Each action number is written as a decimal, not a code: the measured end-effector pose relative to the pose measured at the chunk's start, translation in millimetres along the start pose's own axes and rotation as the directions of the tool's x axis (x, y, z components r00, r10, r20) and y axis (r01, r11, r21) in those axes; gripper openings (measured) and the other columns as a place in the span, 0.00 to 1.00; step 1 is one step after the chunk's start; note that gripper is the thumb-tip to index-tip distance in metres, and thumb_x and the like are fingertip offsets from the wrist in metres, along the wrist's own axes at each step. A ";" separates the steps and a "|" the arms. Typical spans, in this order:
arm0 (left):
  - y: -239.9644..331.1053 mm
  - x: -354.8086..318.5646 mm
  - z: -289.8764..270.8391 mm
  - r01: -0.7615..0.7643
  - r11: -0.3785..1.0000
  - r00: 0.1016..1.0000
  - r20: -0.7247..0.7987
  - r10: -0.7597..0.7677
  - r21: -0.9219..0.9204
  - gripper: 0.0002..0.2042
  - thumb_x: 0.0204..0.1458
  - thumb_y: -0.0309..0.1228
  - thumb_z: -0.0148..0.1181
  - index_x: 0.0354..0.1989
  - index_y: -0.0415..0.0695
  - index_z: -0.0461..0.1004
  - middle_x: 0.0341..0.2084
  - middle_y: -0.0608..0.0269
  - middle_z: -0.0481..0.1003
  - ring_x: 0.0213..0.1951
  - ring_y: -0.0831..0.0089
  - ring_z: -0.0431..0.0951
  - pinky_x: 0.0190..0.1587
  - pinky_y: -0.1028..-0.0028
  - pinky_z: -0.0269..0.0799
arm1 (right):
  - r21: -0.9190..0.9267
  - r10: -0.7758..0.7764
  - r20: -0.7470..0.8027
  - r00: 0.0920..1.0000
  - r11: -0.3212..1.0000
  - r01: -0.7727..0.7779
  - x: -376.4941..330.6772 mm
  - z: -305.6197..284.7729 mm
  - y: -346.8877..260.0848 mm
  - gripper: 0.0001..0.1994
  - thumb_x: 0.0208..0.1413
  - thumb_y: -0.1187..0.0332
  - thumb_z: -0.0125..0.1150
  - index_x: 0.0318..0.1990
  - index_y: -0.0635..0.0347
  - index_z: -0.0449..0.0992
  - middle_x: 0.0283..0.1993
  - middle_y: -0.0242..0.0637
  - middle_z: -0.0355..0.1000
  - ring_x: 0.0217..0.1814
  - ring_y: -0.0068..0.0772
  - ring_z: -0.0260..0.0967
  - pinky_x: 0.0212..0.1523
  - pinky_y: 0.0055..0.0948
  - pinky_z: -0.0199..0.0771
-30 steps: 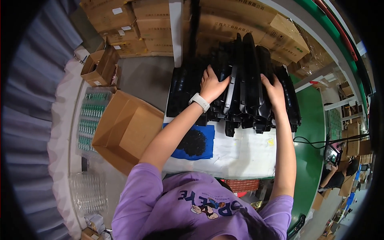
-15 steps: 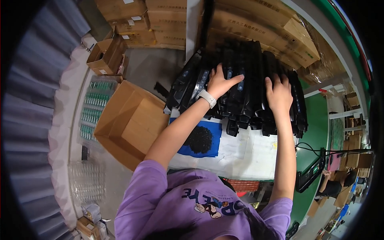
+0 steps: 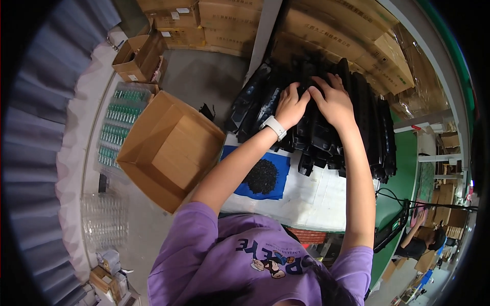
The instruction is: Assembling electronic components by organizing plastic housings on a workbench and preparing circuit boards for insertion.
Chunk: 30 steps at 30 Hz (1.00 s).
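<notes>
Row of long black plastic parts (image 3: 387, 137), densely packed, far on the white-covered bench (image 3: 319, 201). On top, left hand (image 3: 291, 107) loosely spread, thumb apart from the bent fingers; alongside, right hand (image 3: 334, 106), half open and arched, thumb close to the left thumb. Fingertips partly lost against the dark plastic, so impossible to tell grip from mere touch. Backs of the hands upward, perhaps to steady so crowded a row. Parts mostly on edge, side by side, probably to save width; slanting at the left end. Nearer, on a blue cloth (image 3: 284, 172), a heap of small black pieces (image 3: 264, 176), presumably there so as not to scatter. To the left, an open carton (image 3: 143, 137), mouth up, seemingly for easy reach; farther left, clear trays (image 3: 120, 109) with green-and-white pieces in orderly rows, likely to keep them apart.

As for writing: dark printed characters along the stacked cartons (image 3: 332, 35) at the far side, with small green marks near one corner; white labels (image 3: 182, 10) on the far-left boxes, too small to read. Dark lettering and a cartoon figure across the purple shirt (image 3: 232, 260). On the black parts, no legible marking.
</notes>
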<state>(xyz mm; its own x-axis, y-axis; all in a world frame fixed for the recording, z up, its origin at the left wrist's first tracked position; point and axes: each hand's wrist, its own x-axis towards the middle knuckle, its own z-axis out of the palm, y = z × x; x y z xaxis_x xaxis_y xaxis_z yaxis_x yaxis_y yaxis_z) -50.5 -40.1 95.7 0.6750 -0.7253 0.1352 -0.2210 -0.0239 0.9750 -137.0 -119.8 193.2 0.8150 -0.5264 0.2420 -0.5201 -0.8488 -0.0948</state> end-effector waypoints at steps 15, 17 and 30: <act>-42.3 -6.7 -52.8 -0.046 0.998 0.999 0.019 0.046 -0.036 0.24 0.49 0.38 0.57 0.51 0.36 0.62 0.48 0.40 0.68 0.51 0.47 0.68 0.53 0.63 0.65 | -0.100 0.038 0.058 0.998 0.994 -0.033 6.7 0.1 -11.4 0.20 0.48 0.55 0.56 0.50 0.46 0.73 0.60 0.41 0.62 0.61 0.42 0.59 0.55 0.36 0.66; -64.9 -3.3 -52.3 -0.031 0.999 0.999 -0.010 0.031 -0.043 0.22 0.50 0.36 0.56 0.50 0.36 0.63 0.47 0.41 0.69 0.51 0.49 0.69 0.53 0.64 0.65 | -0.056 0.062 0.091 0.994 0.997 -0.057 6.9 3.3 -13.3 0.20 0.48 0.56 0.57 0.50 0.46 0.73 0.60 0.40 0.61 0.62 0.41 0.58 0.55 0.37 0.66; -80.1 0.9 -67.0 -0.371 0.887 0.923 0.004 0.385 0.275 0.14 0.40 0.12 0.46 0.37 0.35 0.71 0.42 0.48 0.73 0.45 0.51 0.73 0.49 0.66 0.69 | -0.285 -0.007 0.087 0.996 0.958 0.032 7.8 15.5 -13.0 0.18 0.47 0.61 0.57 0.48 0.47 0.74 0.59 0.38 0.62 0.62 0.39 0.58 0.53 0.38 0.67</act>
<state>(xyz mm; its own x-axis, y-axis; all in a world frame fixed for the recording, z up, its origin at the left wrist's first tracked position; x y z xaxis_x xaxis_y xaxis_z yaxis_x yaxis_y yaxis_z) 14.9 7.3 29.6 0.5355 -0.6812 0.4993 -0.6401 0.0584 0.7661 -119.9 -113.6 181.3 0.8379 -0.5226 0.1577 -0.5451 -0.8162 0.1917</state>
